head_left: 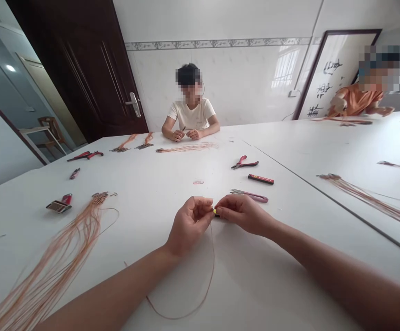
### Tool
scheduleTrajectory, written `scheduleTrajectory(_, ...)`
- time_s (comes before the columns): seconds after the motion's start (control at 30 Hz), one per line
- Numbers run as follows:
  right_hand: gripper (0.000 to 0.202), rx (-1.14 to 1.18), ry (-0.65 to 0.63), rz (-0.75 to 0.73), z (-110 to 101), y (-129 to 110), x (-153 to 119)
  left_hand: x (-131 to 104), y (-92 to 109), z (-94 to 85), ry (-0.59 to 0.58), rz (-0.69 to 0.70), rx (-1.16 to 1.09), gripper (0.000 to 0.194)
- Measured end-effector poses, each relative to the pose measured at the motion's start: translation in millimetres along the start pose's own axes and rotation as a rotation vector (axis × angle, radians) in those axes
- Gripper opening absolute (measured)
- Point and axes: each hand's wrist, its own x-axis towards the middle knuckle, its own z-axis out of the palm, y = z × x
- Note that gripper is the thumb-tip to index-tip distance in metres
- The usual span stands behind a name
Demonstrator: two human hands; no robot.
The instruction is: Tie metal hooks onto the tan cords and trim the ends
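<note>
Low over the white table (145, 216), my left hand (193, 218) and my right hand (243, 211) meet fingertip to fingertip. My left hand is closed in a pinch, and a thin brown cord (214, 257) hangs from its fingertips and loops across the table. Between the fingers of my right hand shows a small yellow-and-black piece (215, 211), mostly hidden, so its kind is unclear. Just beyond my right hand lie thread snips (255, 197) with a pink handle. A narrow black-and-red object (261, 179) and red-handled pliers (244, 162) lie farther off.
A bundle of orange-brown cords (82, 239) spreads at left, beside a small box (58, 206) and a red lighter (67, 198). More red-handled pliers (85, 156) lie behind. Another cord bundle (365, 195) is at right. One person (193, 115) sits opposite, another (360, 99) at far right.
</note>
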Motion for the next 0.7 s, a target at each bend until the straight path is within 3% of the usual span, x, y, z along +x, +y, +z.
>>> scheduleTrajectory(0.23, 0.012, -0.194, 0.082, -0.172, 4.1, -1.5, -2.3, -4.7, -2.7, 1.8, -0.063, -0.038, -0.076, 0.024)
scheduleTrajectory(0.37, 0.012, -0.253, 0.114, -0.288, 3.0, -3.1, -3.9, -4.6, 0.5, 0.3, -0.055, -0.154, -0.169, 0.028)
scheduleTrajectory(0.5, 0.014, -0.284, 0.183, -0.307, 0.0, -6.4, -5.3, -3.6, 2.7, -1.2, -0.039, -0.307, -0.278, 0.031)
scheduleTrajectory(0.7, 0.014, -0.284, 0.154, -0.369, 0.6, -5.7, -5.4, -4.6, 5.0, 0.0, -0.032, -0.39, -0.439, 0.032)
